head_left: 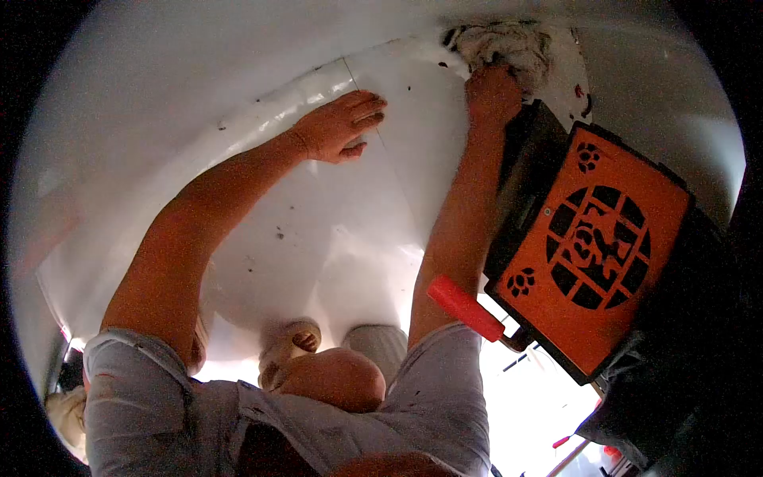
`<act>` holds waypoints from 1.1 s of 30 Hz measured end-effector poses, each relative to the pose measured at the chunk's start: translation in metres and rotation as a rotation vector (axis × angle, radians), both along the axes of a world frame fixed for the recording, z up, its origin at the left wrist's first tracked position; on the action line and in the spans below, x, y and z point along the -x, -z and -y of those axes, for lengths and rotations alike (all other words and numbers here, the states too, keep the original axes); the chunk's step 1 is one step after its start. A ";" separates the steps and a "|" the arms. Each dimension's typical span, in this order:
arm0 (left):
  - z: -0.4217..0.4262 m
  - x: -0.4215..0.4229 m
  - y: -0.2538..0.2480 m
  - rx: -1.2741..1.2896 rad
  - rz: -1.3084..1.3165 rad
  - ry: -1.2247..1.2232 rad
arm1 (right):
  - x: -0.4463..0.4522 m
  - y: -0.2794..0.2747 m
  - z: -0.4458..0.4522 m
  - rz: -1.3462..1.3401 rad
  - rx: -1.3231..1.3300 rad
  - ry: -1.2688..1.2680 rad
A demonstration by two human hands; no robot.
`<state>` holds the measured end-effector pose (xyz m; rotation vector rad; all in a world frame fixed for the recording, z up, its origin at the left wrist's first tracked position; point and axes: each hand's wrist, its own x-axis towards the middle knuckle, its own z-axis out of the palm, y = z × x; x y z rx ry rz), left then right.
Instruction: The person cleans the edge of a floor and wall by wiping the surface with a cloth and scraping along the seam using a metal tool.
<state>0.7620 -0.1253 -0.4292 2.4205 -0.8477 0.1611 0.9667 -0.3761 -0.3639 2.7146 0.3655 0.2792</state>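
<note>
At lower left of the frame, begin from the pale sleeve (139, 374); follow the bare forearm upward, keeping the elbow loose; toward mid-frame, note dark specks (280, 235) scattered on the glossy white surface (334, 215); best treated as possible grit, to be lifted away rather than dragged along; just above centre, find the left hand (342, 127), back upward, with fingers slightly bent and loosely together, thumb a little apart, pinching nothing visible; cannot tell from here whether pressing hard or merely resting; good as a brace, if spread flatter before leaning in.

Right of centre, in the lower half, watch for the red handle (465, 308), across the right forearm in this view; higher up, in the upper right of the frame, see the right hand (494, 91) on the lower edge of the crumpled cloth (509, 48), with fingers apparently curled into the folds; cannot tell the exact pinch, with fingertips hidden; keep a thick wad between knuckles and surface, press evenly, use short strokes, turn to a cleaner fold once soiled; farther right, mind the orange panel (531, 238) with black cut-outs, close beside the forearm; avoid knocking against its dark edge.
</note>
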 end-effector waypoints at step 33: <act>0.001 -0.001 0.002 0.087 0.014 0.017 | -0.047 -0.006 0.017 -0.043 -0.193 0.188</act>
